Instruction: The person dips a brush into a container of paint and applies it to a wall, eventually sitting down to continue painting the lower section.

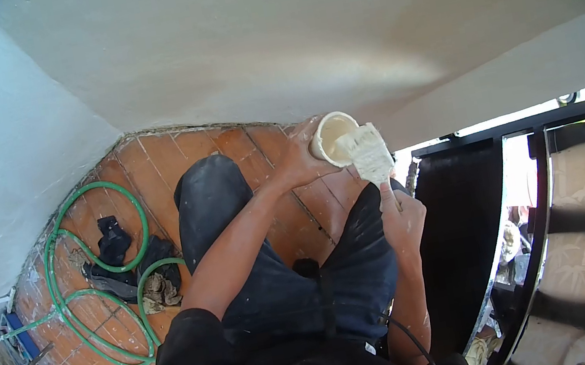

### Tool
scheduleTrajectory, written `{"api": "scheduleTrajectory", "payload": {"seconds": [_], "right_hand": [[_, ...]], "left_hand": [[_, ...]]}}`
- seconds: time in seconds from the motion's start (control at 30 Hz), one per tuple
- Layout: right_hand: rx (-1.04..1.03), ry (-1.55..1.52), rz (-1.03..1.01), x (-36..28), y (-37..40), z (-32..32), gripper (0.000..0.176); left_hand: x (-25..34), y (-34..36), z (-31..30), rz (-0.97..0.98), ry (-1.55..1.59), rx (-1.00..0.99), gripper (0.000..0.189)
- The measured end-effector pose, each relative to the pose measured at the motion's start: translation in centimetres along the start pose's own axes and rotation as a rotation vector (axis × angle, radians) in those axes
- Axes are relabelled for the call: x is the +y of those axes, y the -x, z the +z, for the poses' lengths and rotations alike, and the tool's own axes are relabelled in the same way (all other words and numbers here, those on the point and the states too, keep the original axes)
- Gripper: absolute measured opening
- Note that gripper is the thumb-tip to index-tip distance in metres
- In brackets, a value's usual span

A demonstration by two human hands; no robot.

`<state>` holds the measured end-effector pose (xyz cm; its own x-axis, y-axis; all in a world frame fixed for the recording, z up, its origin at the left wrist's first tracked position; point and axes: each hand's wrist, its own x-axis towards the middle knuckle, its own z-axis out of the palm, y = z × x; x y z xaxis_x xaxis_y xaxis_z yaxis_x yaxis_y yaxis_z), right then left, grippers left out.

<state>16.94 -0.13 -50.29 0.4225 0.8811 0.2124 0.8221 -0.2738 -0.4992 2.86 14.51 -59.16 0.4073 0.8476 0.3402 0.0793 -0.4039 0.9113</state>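
Observation:
My left hand (pixel 301 156) is wrapped around a small white cup (pixel 319 148), tilted so that its open mouth faces up and to the right. Pale, creamy material coats the inside. In my right hand (pixel 402 217) is the handle of a broad, flat tool (pixel 372 157), its blade-like head covered in thick white paste with a ragged edge. That head overlaps the cup's rim in this view. Both hands are held out in front of my bent knees, near the wall.
A pale wall (pixel 225 54) rises close ahead. On the tiled floor (pixel 141 157), at left, lie a looped green hose (pixel 50 281) and dark crumpled cloths (pixel 115 243). A black metal railing (pixel 468 215) stands close at right, with carved-looking panels (pixel 584 211) beyond.

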Motion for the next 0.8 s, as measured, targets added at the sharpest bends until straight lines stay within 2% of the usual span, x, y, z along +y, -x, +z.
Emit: {"api": "scheduleTrajectory", "payload": {"seconds": [0.07, 0.1, 0.17, 0.2, 0.3, 0.37, 0.43, 0.5, 0.57, 0.73, 0.8], "right_hand": [[-0.240, -0.530, 0.432, 0.7, -0.2, 0.7, 0.045], [-0.244, -0.530, 0.436, 1.0, -0.2, 1.2, 0.045], [-0.334, -1.041, 0.641, 1.1, -0.2, 2.4, 0.042], [-0.325, -1.090, 0.695, 0.7, -0.3, 3.0, 0.040], [-0.422, -1.233, 0.712, 1.6, -0.7, 4.3, 0.040], [-0.431, -1.267, 0.679, 1.6, -0.9, 4.9, 0.040], [-0.408, -1.286, 0.714, 0.9, -1.4, 5.2, 0.039], [-0.417, -1.247, 0.678, 0.8, -1.9, 4.9, 0.040], [-0.501, -1.153, 0.554, 1.6, -2.0, 5.1, 0.040], [-0.499, -1.185, 0.515, 1.4, -2.5, 4.8, 0.042], [-0.528, -1.158, 0.413, 1.0, -2.5, 5.2, 0.044]], "left_hand": [[0.4, -0.2, -0.1, -0.050, 0.090, 0.032, 0.072], [0.5, -0.3, -0.2, -0.055, 0.089, 0.031, 0.072], [0.6, -0.6, -0.3, -0.069, 0.143, 0.084, 0.071], [0.5, -0.6, -0.4, -0.071, 0.142, 0.085, 0.071], [0.4, -0.9, -0.6, -0.035, 0.138, 0.159, 0.070], [0.8, -1.1, -1.1, -0.125, 0.167, 0.186, 0.071], [0.6, -1.1, -1.4, -0.108, 0.204, 0.208, 0.071], [0.6, -1.1, -1.8, -0.095, 0.236, 0.222, 0.071], [0.9, -1.0, -2.5, -0.138, 0.225, 0.183, 0.070], [0.8, -1.5, -2.9, -0.129, 0.260, 0.186, 0.071], [0.9, -1.5, -3.3, -0.131, 0.276, 0.196, 0.071]]}}
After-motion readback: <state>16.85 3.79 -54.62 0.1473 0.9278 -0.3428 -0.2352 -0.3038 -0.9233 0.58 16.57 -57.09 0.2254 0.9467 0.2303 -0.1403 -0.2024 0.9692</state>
